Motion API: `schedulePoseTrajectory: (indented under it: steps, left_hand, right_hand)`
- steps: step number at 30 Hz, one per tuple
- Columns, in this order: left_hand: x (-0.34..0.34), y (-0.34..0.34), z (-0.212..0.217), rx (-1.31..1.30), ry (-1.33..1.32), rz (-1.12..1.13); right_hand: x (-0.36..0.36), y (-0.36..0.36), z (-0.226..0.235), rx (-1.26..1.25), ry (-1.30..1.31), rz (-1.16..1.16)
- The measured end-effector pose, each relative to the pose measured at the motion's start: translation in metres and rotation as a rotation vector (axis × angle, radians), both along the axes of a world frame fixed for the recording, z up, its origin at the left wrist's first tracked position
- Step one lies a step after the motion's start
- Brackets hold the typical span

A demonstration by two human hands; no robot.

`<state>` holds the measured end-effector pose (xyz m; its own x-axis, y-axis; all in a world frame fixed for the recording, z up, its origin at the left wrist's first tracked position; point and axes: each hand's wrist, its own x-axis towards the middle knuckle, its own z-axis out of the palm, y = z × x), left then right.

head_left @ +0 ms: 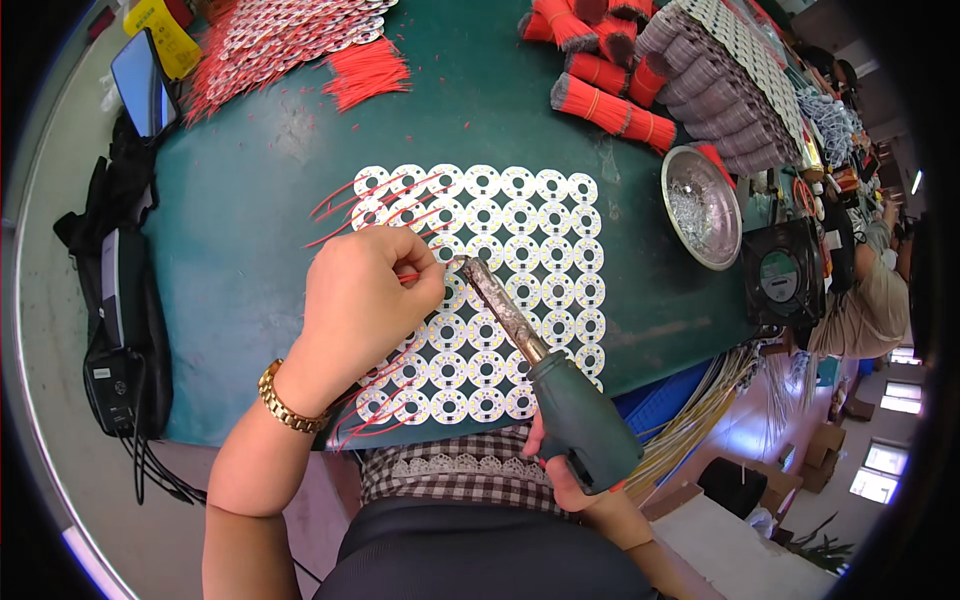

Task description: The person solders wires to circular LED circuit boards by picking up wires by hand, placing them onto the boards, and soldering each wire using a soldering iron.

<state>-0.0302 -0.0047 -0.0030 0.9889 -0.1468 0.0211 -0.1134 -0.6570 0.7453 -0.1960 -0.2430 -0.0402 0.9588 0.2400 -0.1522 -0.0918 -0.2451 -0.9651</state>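
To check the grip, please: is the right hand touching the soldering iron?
Touching; the head view shows the right hand gripping the soldering iron by its handle.

right hand point(566, 486): partly behind soldering iron point(585, 425) | board pile point(285, 35): cropped by top edge

Scorched metal meets matt plastic

Soldering gun point(580, 415) has a matt plastic-looking body, rough crusty metal barrel point(507, 318); bowl point(712, 257) is shiny metal; bracelet point(281, 408) is glossy gold-toned metal; checked cloth point(385, 478) looks matt; tabletop point(235, 260) seems smooth, faintly glossy
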Motion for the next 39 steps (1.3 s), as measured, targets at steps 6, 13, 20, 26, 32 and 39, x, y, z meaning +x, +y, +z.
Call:
schedulePoseTrajectory:
  steps: [6,13,20,26,32,39]
  left_hand:
    - [0.002,-0.001,0.001,0.020,0.001,0.006]
    - [0.001,-0.002,-0.001,0.020,-0.014,0.006]
    - [-0.002,0.009,0.008,0.035,-0.018,-0.065]
    - [-0.005,0.024,0.025,0.261,-0.329,-0.056]
    - [0.004,0.025,0.003,0.222,-0.710,-0.263]
    - [0.008,0.025,-0.014,0.289,-0.635,-0.434]
  right_hand:
    - [-0.002,0.005,-0.008,-0.083,-0.177,-0.033]
    - [0.013,0.002,0.023,-0.047,-0.289,-0.066]
    - [0.011,0.007,0.016,0.270,-0.197,-0.235]
    - [-0.003,-0.014,-0.013,0.999,0.451,-0.249]
    - [0.018,0.011,0.019,0.370,-0.053,-0.238]
    - [0.012,0.009,0.006,0.126,0.012,-0.116]
